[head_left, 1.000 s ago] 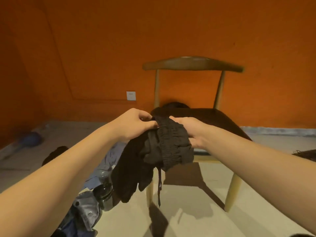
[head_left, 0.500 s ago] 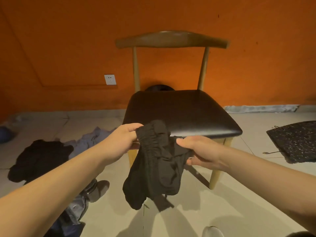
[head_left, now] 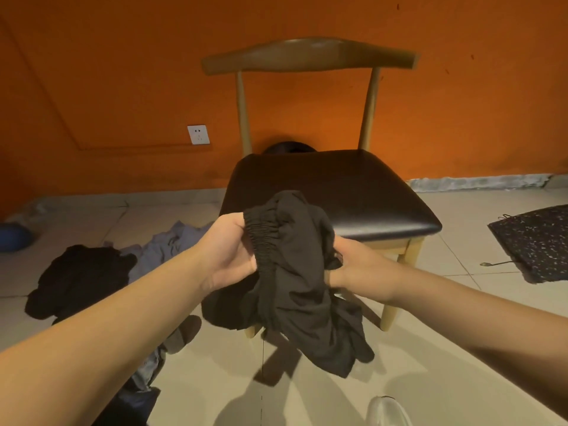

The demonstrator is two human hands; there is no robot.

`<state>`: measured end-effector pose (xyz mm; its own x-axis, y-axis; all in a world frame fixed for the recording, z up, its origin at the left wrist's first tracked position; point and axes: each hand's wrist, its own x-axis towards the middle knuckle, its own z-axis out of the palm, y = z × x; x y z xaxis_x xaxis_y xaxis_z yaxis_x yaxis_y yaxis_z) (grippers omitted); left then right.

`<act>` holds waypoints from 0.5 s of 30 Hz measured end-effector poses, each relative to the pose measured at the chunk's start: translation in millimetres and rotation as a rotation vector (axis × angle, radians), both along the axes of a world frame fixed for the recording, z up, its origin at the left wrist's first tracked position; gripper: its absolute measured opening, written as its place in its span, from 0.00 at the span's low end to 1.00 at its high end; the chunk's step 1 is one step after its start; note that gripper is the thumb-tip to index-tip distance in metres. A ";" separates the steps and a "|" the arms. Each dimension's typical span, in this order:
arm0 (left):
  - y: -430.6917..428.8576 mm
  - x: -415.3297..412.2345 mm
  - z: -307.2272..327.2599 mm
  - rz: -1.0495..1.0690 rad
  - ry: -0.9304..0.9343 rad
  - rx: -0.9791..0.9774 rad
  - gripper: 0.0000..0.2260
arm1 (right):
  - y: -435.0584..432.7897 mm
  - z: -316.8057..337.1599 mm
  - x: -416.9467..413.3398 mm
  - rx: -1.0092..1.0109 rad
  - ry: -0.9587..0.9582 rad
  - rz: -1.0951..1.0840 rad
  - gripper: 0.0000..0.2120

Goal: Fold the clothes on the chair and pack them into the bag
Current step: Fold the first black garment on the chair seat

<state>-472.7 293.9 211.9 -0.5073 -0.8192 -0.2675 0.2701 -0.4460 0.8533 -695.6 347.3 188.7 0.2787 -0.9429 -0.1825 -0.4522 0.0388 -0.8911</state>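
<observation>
A black garment with an elastic waistband (head_left: 292, 272) hangs bunched in the air in front of the chair (head_left: 332, 186). My left hand (head_left: 229, 252) grips the gathered waistband on its left side. My right hand (head_left: 356, 267) holds the cloth on the right, its fingers partly hidden by the fabric. The garment's lower part droops toward the floor. The chair has a black padded seat and a wooden back, and its seat is bare. No bag can be made out for sure.
On the floor at left lie a black garment (head_left: 80, 281) and a grey-blue garment (head_left: 172, 250). More denim-like clothing (head_left: 144, 376) lies under my left forearm. A dark speckled item (head_left: 534, 241) lies at right. An orange wall stands behind.
The garment has come off the chair seat and closer to me. The view dropped and moved nearer the chair. My hands shifted along the waistband, and the cloth now hangs lower.
</observation>
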 end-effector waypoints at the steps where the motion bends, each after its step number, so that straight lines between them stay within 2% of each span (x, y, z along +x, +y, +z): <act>1: -3.5 -2.5 -0.3 -0.011 -0.012 0.004 0.12 | 0.5 -0.3 -1.0 0.003 -0.001 -0.023 0.21; 3: -10.5 -6.3 -3.4 0.013 -0.074 -0.003 0.12 | 0.7 2.4 -6.7 0.034 -0.035 -0.094 0.10; 4: -14.3 -7.0 -6.8 0.040 -0.138 -0.019 0.11 | -0.8 4.0 -9.9 0.074 -0.072 -0.134 0.08; 7: -19.2 -7.4 -15.8 0.087 -0.442 -0.091 0.08 | -0.9 10.7 -10.9 0.182 -0.158 -0.253 0.10; 10: -19.7 -1.5 -25.9 0.080 -0.680 -0.114 0.09 | -2.6 9.0 -8.1 0.240 -0.187 -0.326 0.19; 11: -19.8 0.9 -27.6 0.080 -0.659 -0.093 0.11 | -3.0 8.4 -7.9 0.258 -0.199 -0.342 0.19; 13: -18.4 4.3 -28.0 0.006 -0.481 -0.030 0.15 | -3.7 7.5 -9.5 0.295 -0.253 -0.397 0.12; 14: -16.9 5.1 -28.7 -0.070 -0.414 -0.040 0.17 | -4.5 6.7 -11.0 0.320 -0.279 -0.438 0.11; 15: -16.9 5.2 -31.6 -0.147 -0.430 -0.093 0.18 | -4.7 7.1 -11.5 0.349 -0.296 -0.471 0.12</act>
